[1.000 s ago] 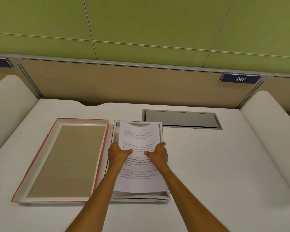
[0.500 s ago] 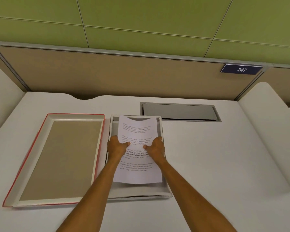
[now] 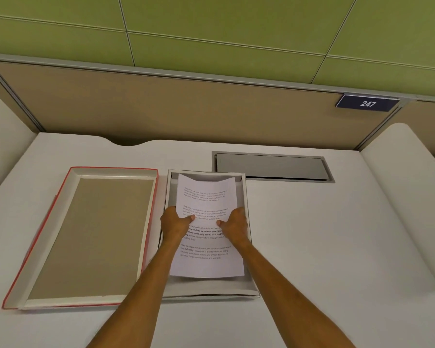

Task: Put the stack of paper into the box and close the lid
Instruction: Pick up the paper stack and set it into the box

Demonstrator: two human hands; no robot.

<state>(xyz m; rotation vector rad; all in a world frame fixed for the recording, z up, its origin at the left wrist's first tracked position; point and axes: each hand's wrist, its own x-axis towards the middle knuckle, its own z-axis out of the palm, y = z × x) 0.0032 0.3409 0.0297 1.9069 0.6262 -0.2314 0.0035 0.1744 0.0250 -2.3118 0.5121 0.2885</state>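
Note:
A stack of printed white paper (image 3: pixel 206 194) hangs over the open white box (image 3: pixel 251 285) in the middle of the desk, its sides bowed upward. My left hand (image 3: pixel 173 226) grips the stack's left edge and my right hand (image 3: pixel 235 228) grips its right edge, thumbs on top. The sheets sit within the box's outline, and the box's near floor shows below them. Left of the box, the red-edged lid (image 3: pixel 91 237) lies upside down with its brown inside facing up.
A grey metal cable hatch (image 3: pixel 271 167) is set into the white desk (image 3: pixel 324 247) behind the box on the right. A tan partition with a sign reading 247 (image 3: pixel 367 103) closes the back. White rounded dividers stand on both sides.
Both hands have carried the paper forward and lower into the box. My view has tilted down and shifted slightly left. Lid and box have stayed in place.

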